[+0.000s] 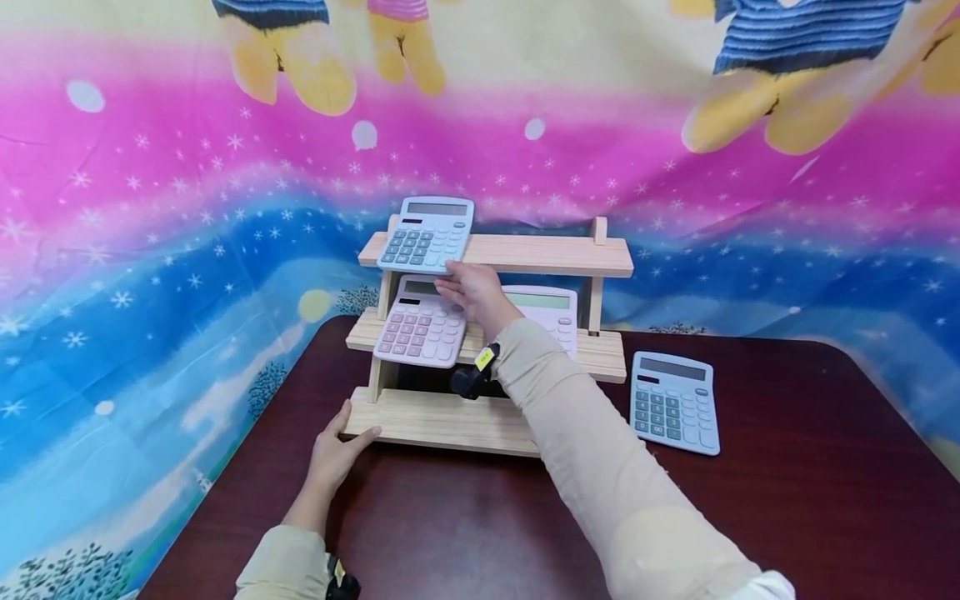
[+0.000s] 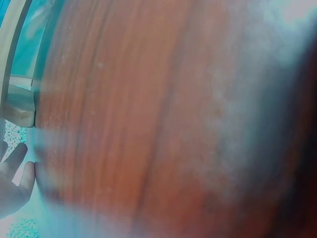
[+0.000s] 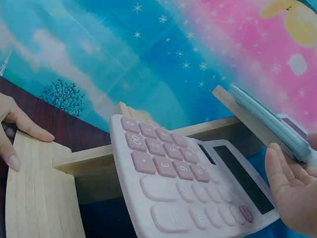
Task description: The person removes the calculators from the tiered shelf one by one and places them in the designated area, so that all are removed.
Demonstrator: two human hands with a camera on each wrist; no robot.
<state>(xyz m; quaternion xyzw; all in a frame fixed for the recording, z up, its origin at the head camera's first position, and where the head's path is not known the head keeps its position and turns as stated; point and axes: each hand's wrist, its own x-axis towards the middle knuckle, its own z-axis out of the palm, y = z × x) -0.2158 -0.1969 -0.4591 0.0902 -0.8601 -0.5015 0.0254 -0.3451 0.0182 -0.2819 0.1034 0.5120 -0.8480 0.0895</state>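
My right hand [image 1: 480,293] pinches the lower right corner of a light blue calculator [image 1: 427,229], which leans at the left of a wooden rack's top shelf [image 1: 547,254]. From the right wrist, that calculator [image 3: 270,121] shows edge-on, with fingertips [image 3: 280,166] beneath its edge. Just below, a pink calculator [image 1: 420,333] rests on the middle shelf's left side. A second pink calculator [image 1: 551,304] stands to its right, partly hidden by the right forearm. My left hand [image 1: 335,450] holds the left front corner of the bottom shelf [image 1: 442,421], thumb along the front.
Another light blue calculator [image 1: 675,400] lies on the dark red table [image 1: 465,517], right of the rack. Behind the table hangs a patterned cloth [image 1: 480,158] in pink, blue and cream. The right sleeve [image 1: 622,458] crosses in front of the rack's right half.
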